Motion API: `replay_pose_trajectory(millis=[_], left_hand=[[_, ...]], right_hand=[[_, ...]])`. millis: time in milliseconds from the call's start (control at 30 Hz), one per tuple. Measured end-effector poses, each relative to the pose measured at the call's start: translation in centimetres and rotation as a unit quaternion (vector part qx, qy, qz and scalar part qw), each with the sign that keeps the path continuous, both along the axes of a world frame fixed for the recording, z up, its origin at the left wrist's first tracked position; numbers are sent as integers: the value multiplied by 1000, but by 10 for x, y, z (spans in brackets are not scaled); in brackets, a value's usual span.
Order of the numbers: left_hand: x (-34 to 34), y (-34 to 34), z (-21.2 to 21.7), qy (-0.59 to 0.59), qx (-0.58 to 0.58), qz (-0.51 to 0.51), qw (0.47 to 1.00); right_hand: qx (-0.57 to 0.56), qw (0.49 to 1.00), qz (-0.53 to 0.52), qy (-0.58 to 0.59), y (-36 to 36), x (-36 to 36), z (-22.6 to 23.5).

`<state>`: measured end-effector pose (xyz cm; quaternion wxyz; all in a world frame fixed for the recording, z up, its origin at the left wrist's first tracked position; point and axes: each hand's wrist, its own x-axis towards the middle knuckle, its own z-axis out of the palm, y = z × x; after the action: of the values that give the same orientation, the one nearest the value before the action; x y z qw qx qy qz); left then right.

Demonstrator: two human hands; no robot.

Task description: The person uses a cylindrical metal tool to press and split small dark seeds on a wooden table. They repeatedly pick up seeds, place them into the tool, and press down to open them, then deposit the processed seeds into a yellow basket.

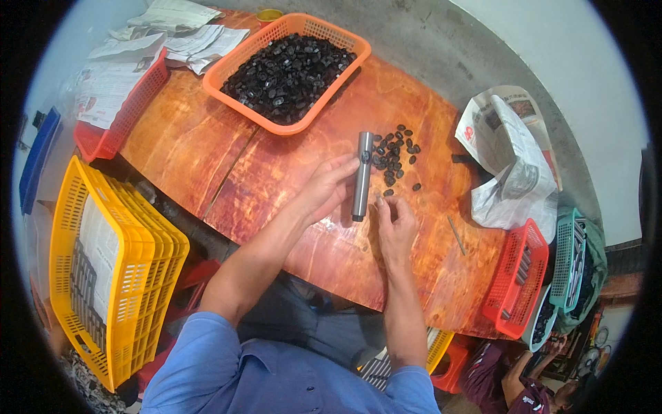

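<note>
Polished wooden table [207,138] fills the view, an orange basket [227,76] of small black pieces at its far edge. The left hand [327,186] grasps a grey metal tube [362,176] upright, its lower end tipped toward the right hand [394,224], whose fingertips seem pinched, though on what I cannot tell. Loose black pieces [394,157] lie just beyond, within easy reach.

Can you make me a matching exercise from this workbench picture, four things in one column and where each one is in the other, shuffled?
Things:
1. grey metal tube
2. orange basket
3. stacked yellow crates
4. loose pile of small black parts

Places:
A. off the table's left edge
B. on the wooden table just right of the tube
C. in the left hand, opposite the right hand
D. at the far side of the table, full of black parts

Pairs: 1-C, 2-D, 3-A, 4-B
</note>
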<state>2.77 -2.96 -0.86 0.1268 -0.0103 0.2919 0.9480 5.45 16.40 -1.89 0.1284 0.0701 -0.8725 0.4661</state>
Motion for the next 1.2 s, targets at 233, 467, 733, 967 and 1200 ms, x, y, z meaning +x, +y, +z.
replay_pose_trajectory(millis=[233,467,733,967,1200], left_hand=[[0,-1,-3,7,16,-23,1000],[-4,0,-10,-1,-9,-5,1000],[-4,5,0,-6,5,-12,1000],[0,2,-1,-2,-4,-64,998],[2,1,-2,24,-12,-100,995]], right_hand=[[-4,999,-2,50,-4,-1,12],[91,986,-143,1,82,-2,76],[380,912,-123,-97,182,-5,53],[423,898,-114,-43,167,-11,39],[-291,949,33,-116,96,-10,99]])
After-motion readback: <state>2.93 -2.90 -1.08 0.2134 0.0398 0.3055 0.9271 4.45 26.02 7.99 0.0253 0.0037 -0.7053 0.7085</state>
